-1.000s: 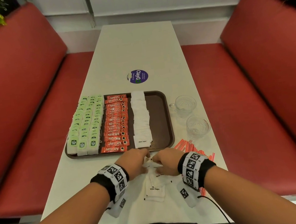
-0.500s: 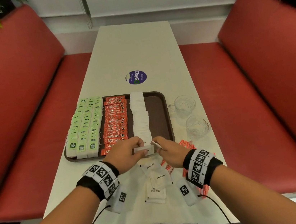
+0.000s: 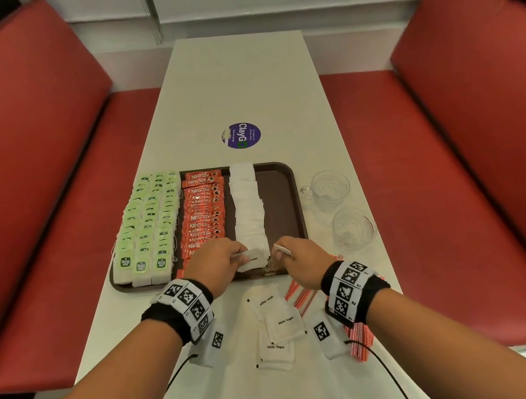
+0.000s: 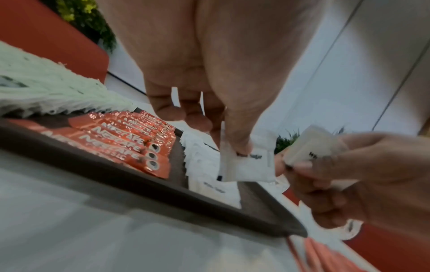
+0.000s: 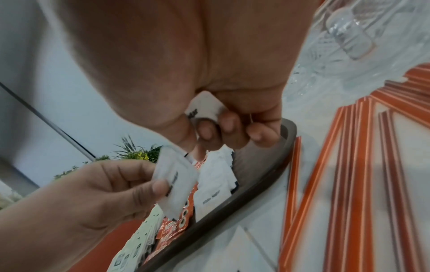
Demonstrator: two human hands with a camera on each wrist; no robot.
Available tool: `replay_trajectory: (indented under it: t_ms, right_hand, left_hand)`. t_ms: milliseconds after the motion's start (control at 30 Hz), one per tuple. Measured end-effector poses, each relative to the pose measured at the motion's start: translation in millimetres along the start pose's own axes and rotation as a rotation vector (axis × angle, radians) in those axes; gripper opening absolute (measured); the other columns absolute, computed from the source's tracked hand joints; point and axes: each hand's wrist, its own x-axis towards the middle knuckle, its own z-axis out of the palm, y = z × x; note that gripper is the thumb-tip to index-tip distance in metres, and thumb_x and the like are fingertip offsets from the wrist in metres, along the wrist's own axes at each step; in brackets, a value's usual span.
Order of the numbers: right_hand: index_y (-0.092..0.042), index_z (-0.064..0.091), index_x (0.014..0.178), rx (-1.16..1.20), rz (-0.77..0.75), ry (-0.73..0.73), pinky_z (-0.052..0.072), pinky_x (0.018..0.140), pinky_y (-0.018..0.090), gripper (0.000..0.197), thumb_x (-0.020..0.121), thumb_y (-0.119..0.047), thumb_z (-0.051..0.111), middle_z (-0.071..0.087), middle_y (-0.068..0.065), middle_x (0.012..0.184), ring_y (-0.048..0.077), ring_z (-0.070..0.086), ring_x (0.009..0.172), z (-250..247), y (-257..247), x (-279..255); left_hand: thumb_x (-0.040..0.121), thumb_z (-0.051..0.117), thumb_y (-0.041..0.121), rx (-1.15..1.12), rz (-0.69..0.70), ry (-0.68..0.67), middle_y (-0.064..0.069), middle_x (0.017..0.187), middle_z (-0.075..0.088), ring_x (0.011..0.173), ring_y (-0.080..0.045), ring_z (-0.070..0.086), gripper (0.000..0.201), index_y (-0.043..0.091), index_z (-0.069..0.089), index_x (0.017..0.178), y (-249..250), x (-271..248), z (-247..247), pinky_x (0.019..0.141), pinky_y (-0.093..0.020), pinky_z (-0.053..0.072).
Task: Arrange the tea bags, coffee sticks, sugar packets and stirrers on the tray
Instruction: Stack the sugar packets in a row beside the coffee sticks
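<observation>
A brown tray (image 3: pixel 283 196) holds rows of green tea bags (image 3: pixel 148 224), red coffee sticks (image 3: pixel 203 214) and a column of white sugar packets (image 3: pixel 247 208). My left hand (image 3: pixel 220 265) pinches one white sugar packet (image 3: pixel 252 263) (image 4: pixel 246 165) just above the near end of that column. My right hand (image 3: pixel 299 258) grips another sugar packet (image 3: pixel 282 249) (image 5: pixel 204 107) over the tray's near rim. Several loose sugar packets (image 3: pixel 278 324) lie on the table between my wrists. Red-striped stirrers (image 3: pixel 301 298) (image 5: pixel 363 165) lie under my right wrist.
Two glass cups (image 3: pixel 330 188) (image 3: pixel 354 229) stand right of the tray. A round purple sticker (image 3: pixel 241 135) marks the white table (image 3: pixel 239 78) beyond it. Red bench seats (image 3: pixel 450 158) flank both sides.
Both hands rose from the loose packets on the table and moved forward to the tray's near edge, each carrying a sugar packet. They have drawn slightly apart.
</observation>
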Motion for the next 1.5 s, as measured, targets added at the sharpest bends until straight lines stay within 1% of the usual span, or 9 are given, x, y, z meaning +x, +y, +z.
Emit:
replay_trajectory:
  t_ms: [233, 433, 600, 700, 867, 967, 1133, 1367, 1500]
  right_hand:
    - [-0.010, 0.061, 0.114, 0.022, 0.073, 0.059, 0.049, 0.086, 0.033, 0.027, 0.106, -0.019, 0.037, 0.068, 0.009, 0.106, 0.025, 0.063, 0.097, -3, 4, 12]
    - [-0.020, 0.053, 0.105, 0.044, 0.060, 0.006, 0.044, 0.064, 0.023, 0.017, 0.107, -0.019, 0.035, 0.060, -0.001, 0.084, 0.010, 0.054, 0.068, 0, 0, 20]
    - [-0.011, 0.037, 0.149, 0.023, 0.087, -0.097, 0.047, 0.087, 0.032, 0.043, 0.107, -0.021, 0.037, 0.064, 0.014, 0.123, 0.028, 0.063, 0.106, -1, -4, 23]
    - [-0.014, 0.048, 0.133, 0.030, 0.050, -0.109, 0.055, 0.081, 0.040, 0.031, 0.105, -0.023, 0.038, 0.067, 0.009, 0.103, 0.022, 0.065, 0.086, 5, -2, 28]
    - [-0.013, 0.050, 0.124, 0.064, 0.069, -0.107, 0.050, 0.065, 0.033, 0.024, 0.105, -0.023, 0.039, 0.064, 0.007, 0.089, 0.016, 0.059, 0.070, 7, -2, 34]
    - [-0.013, 0.044, 0.129, 0.093, 0.116, -0.084, 0.047, 0.060, 0.029, 0.027, 0.105, -0.027, 0.039, 0.063, 0.006, 0.090, 0.015, 0.058, 0.069, 4, -3, 35]
    - [-0.016, 0.042, 0.105, 0.147, 0.156, 0.015, 0.058, 0.073, 0.046, 0.014, 0.104, -0.030, 0.042, 0.066, 0.012, 0.096, 0.030, 0.068, 0.083, -1, 0, 37]
    - [-0.012, 0.063, 0.100, 0.076, 0.136, 0.037, 0.059, 0.060, 0.030, 0.013, 0.097, -0.024, 0.060, 0.068, 0.004, 0.079, 0.016, 0.069, 0.063, -9, 2, 35]
    - [-0.015, 0.068, 0.102, 0.148, 0.130, 0.014, 0.060, 0.062, 0.027, 0.011, 0.092, -0.018, 0.070, 0.072, 0.003, 0.078, 0.015, 0.071, 0.064, -10, -2, 35]
  left_hand:
    - [0.094, 0.062, 0.041, 0.206, -0.107, -0.092, 0.001, 0.108, 0.071, 0.102, -0.021, 0.062, 0.026, 0.028, 0.071, 0.115, -3, 22, 13, 0.092, -0.038, 0.051]
    - [0.072, 0.078, 0.060, 0.278, -0.243, 0.088, 0.010, 0.100, 0.064, 0.101, -0.017, 0.055, 0.050, 0.033, 0.056, 0.108, -1, 18, 16, 0.092, -0.039, 0.045]
    - [0.080, 0.069, 0.060, 0.374, -0.259, 0.011, 0.001, 0.104, 0.066, 0.107, -0.024, 0.053, 0.052, 0.028, 0.057, 0.119, -2, 15, 26, 0.092, -0.040, 0.041]
    - [0.087, 0.064, 0.056, 0.403, -0.251, -0.021, -0.003, 0.106, 0.066, 0.109, -0.025, 0.053, 0.045, 0.023, 0.058, 0.118, 3, 17, 29, 0.092, -0.039, 0.039]
    - [0.089, 0.062, 0.055, 0.393, -0.258, -0.007, -0.002, 0.103, 0.066, 0.106, -0.024, 0.054, 0.042, 0.021, 0.058, 0.114, 6, 20, 27, 0.089, -0.038, 0.040]
    - [0.083, 0.069, 0.056, 0.340, -0.239, 0.047, 0.001, 0.104, 0.067, 0.105, -0.024, 0.055, 0.050, 0.025, 0.055, 0.118, 4, 18, 24, 0.088, -0.039, 0.041]
    - [0.081, 0.072, 0.055, 0.282, -0.177, 0.030, 0.007, 0.102, 0.067, 0.101, -0.021, 0.055, 0.043, 0.032, 0.054, 0.112, 5, 20, 21, 0.089, -0.038, 0.041]
    - [0.082, 0.068, 0.059, 0.294, -0.071, -0.011, 0.011, 0.103, 0.065, 0.101, -0.017, 0.051, 0.036, 0.034, 0.060, 0.106, 3, 33, 15, 0.091, -0.036, 0.041]
    - [0.077, 0.074, 0.059, 0.069, 0.040, -0.004, 0.017, 0.100, 0.061, 0.094, -0.010, 0.051, 0.043, 0.037, 0.061, 0.112, 1, 34, 5, 0.087, -0.034, 0.044]
